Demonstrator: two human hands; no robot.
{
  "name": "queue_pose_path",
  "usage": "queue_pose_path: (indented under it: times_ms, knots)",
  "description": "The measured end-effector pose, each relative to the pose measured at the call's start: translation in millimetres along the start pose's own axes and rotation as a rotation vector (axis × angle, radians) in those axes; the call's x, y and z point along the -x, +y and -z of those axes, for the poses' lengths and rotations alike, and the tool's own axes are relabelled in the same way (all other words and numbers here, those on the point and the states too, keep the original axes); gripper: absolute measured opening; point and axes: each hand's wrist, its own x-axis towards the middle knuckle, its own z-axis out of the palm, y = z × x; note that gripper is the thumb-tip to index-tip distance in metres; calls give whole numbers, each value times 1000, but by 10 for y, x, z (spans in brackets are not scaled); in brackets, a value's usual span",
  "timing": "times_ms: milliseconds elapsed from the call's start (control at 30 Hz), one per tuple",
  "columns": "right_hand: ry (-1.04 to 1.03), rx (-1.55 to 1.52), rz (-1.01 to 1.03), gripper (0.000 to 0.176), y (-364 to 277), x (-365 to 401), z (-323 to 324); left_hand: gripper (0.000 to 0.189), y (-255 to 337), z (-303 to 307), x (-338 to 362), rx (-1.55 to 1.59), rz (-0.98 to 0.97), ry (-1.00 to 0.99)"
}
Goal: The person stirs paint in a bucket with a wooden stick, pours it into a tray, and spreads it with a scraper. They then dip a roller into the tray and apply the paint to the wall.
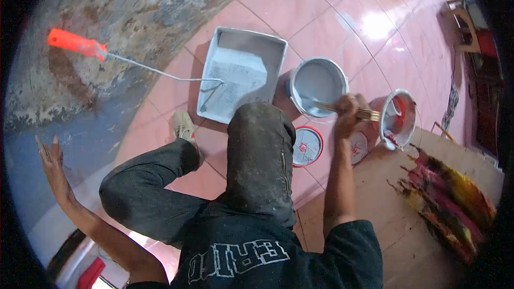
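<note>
My right hand is closed around a flat wooden stick. Its paint-coated far end dips into a bucket of pale grey paint on the tiles. Out to the left, my left hand is raised near the wall with its fingers stretched out, holding nothing. In front of my knee lies a paint tray with grey paint in it. A paint roller with an orange handle rests with its head in the tray; the handle sticks out to the left.
A second, paint-smeared bucket stands right of my right hand. Paint-marked round lids lie on the pink tiles. At the right, a multicoloured cloth lies on a brown board. The peeling wall borders the left.
</note>
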Motion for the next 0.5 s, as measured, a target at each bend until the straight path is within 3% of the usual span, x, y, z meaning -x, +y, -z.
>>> queue_pose_path:
  times_ms: [67, 167, 233, 300, 367, 433, 500]
  knots:
    - [130, 248, 173, 28, -62, -339, -46, 82, 341, -59, 320, -36, -50, -19]
    - [134, 186, 354, 22, -56, -685, -448, 66, 721, -289, 589, -191, -156, 5]
    - [153, 117, 355, 24, -8, -682, -751, 61, 840, -465, 620, -103, -303, -116]
    - [132, 356, 444, 25, 115, -524, -770, 63, 823, -717, 587, -36, -300, -216]
    - [94, -37, 161, 32, 61, -90, -802, 68, 834, -1057, 617, 53, -291, -359]
    - [-14, 165, 74, 34, 8, 133, -435, 72, 909, -1389, 747, 106, -297, -474]
    - [-33, 52, 92, 33, -125, 108, -215, 75, 1101, -1653, 933, 182, -326, -631]
